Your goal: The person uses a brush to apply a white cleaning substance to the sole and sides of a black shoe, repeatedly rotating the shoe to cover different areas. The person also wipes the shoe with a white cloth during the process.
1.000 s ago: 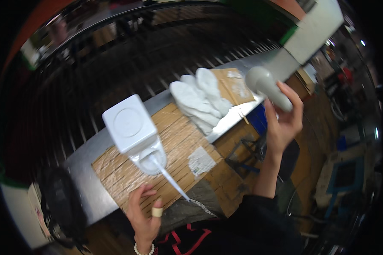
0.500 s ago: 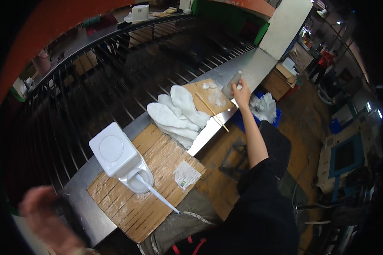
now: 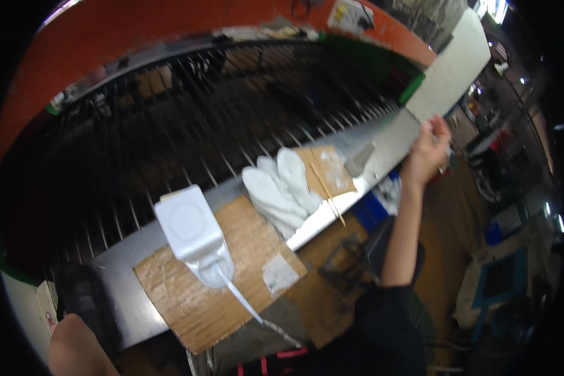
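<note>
My right hand (image 3: 427, 153) is raised above the far right end of the metal ledge (image 3: 391, 141). Its fingers are loosely bent and apart, with nothing visible in them. Left of it, a grey tapered bottle-like thing (image 3: 360, 161) stands on the ledge. At the lower left my left hand (image 3: 76, 344) shows only as a rounded, bent part; its fingers are hidden. Close to it lies a long black object (image 3: 89, 307), its kind unclear. A white plastic container (image 3: 191, 222) sits on a cardboard sheet (image 3: 169, 307), a white handle (image 3: 239, 297) sticking out of its mouth.
White cloth gloves or socks (image 3: 276, 194) are heaped mid-ledge. Beyond them a thin wooden stick (image 3: 326, 191) crosses a small cardboard piece (image 3: 337, 172) and overhangs the edge. Dark metal bars (image 3: 229, 164) run behind, under an orange frame (image 3: 138, 37). A blue bin (image 3: 368, 212) stands below.
My right hand has let go of the grey bottle-like thing and moved up and right. My left hand has dropped lower. The whole view has shifted.
</note>
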`<state>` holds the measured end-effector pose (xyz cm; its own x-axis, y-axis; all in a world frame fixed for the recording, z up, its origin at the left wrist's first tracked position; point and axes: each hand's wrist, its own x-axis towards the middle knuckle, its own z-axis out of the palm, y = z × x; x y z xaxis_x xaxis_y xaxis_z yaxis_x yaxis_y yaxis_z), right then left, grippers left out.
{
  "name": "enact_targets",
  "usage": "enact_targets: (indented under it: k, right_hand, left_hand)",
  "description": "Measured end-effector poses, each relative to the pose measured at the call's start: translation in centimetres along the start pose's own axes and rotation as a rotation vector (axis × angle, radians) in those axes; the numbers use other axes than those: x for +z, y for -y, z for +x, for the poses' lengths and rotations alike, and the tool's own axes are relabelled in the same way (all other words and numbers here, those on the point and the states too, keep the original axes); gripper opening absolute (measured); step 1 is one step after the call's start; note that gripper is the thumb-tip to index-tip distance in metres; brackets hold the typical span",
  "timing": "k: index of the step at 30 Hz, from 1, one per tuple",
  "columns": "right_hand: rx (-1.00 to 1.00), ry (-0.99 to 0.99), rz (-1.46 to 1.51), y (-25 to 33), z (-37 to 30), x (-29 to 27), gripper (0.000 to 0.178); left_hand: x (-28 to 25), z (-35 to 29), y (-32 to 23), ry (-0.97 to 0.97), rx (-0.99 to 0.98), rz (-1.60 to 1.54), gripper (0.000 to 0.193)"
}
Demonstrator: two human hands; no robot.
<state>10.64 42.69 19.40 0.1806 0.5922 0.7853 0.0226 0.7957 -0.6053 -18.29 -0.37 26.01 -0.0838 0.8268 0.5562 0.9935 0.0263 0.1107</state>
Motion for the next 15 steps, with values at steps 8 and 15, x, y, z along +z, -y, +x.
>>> enact_targets:
  k: [8,15]
  right_hand:
    - [-0.568,0.959,0.729,27.9,0.1,-5.8,0.029]
    - [-1.082,1.305,0.183,34.1,-1.2,-3.1,0.013]
  left_hand:
    - [-2.2,1.3,-1.1,-0.103,0.039,-0.03,0.059]
    - [-8.3,-1.7,-6.9,-0.441,0.355,-0.248,0.057]
